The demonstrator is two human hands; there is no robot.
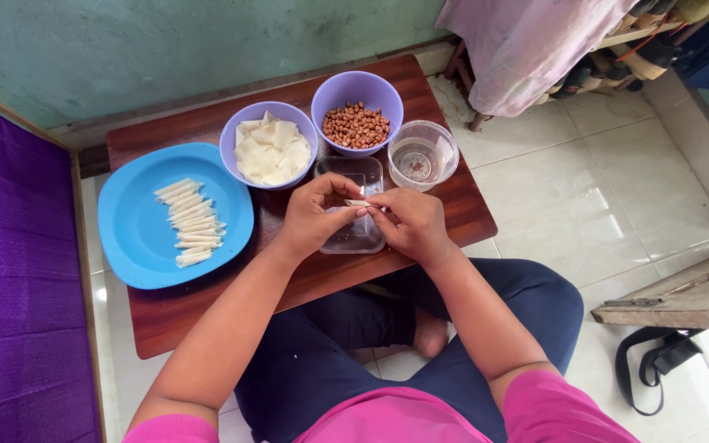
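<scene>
A low wooden table (pixel 207 316) is set on a pale tiled floor (pixel 584 172). Over a clear rectangular tray (pixel 354 238), a small white wrapper roll (pixel 358 203) is pinched between the fingertips of the left hand (pixel 315 215) and the right hand (pixel 408 223). Finished rolls (pixel 189 221) are lined on a blue plate (pixel 129 238). Farther off, purple bowls of wrappers (pixel 270 148) and peanuts (pixel 357 125) are seen beside a clear cup of water (pixel 423 153).

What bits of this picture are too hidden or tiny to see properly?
From the head view:
- The little white roll: mostly covered by the fingers of the left hand and right hand, so its filling cannot be seen.
- The clear tray: the hands hide its middle and what is in it.
- The clear cup: what it holds is too faint to tell.
- The shelf: draped by a cloth and cut off by the top edge.
</scene>
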